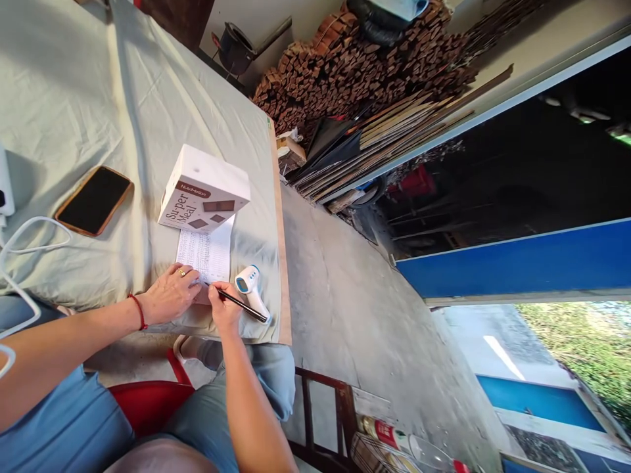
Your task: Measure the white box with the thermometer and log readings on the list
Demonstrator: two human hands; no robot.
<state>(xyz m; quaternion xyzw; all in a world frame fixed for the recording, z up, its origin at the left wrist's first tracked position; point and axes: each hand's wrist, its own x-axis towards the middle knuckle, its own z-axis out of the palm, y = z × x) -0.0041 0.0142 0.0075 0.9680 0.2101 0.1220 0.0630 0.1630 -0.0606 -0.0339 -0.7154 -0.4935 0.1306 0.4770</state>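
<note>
My right hand [225, 309] is closed around a black pen [244, 305], its tip at the lower part of a sheet of paper [210, 253] covered in dense handwriting. Resting flat on the paper's lower left corner is my left hand [173, 293], fingers stretched out, with a ring and a red bracelet. A white box [207, 187] printed "Su-per Meal" stands over the paper's top edge and hides that part. Just right of my right hand lies a white and blue infrared thermometer [253, 292].
A smartphone [94, 200] in an orange-edged case lies left on the cloth-covered table [73, 112]. A white cable [34, 220] loops at the far left. Beyond the table's right edge are stacked firewood [315, 82], a concrete floor [335, 282] and a dark wooden chair [325, 407].
</note>
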